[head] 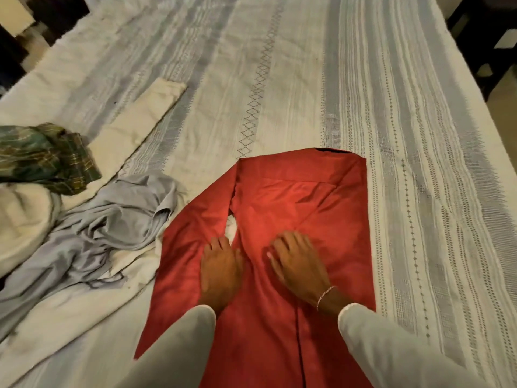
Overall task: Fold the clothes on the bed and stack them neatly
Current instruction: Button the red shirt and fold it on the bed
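A red shirt (305, 197) lies spread on the bed in front of me, its sides folded inward and its collar end pointing away. My left hand (221, 271) presses flat on the left folded part, fingers straight. My right hand (298, 263) rests flat on the shirt's middle, slightly blurred, a bracelet at its wrist. To the left lie a crumpled grey garment (112, 222), a green checked cloth (47, 158) and a bunched white garment (22, 219). A long cream cloth (140, 121) lies flat beyond them.
The bed's white cover with grey woven stripes (391, 135) stretches away ahead and to the right. Dark furniture (489, 37) stands past the bed's right edge, and more dark shapes (56, 12) at the far left corner.
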